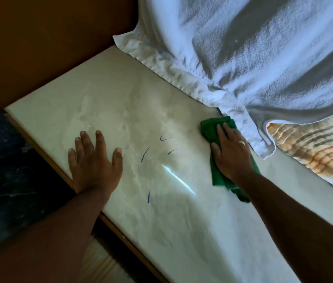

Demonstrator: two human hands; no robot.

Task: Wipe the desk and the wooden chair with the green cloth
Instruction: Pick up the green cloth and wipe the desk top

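Observation:
The desk [120, 103] has a pale marbled top with a thin wooden edge. My right hand [230, 152] lies flat on the green cloth [208, 127], pressing it onto the desk close to the hanging white towel. My left hand [93, 160] rests palm down on the desk near its left edge, fingers spread, holding nothing. A few short blue pen marks [144, 155] lie on the top between my hands. No wooden chair is in view.
A large white towel [263, 48] drapes over the desk's far right part. Beside it is a surface with an orange-brown shell pattern [314, 148]. A brown wooden panel [49, 37] rises behind the desk. Dark marbled flooring [8, 170] lies to the left.

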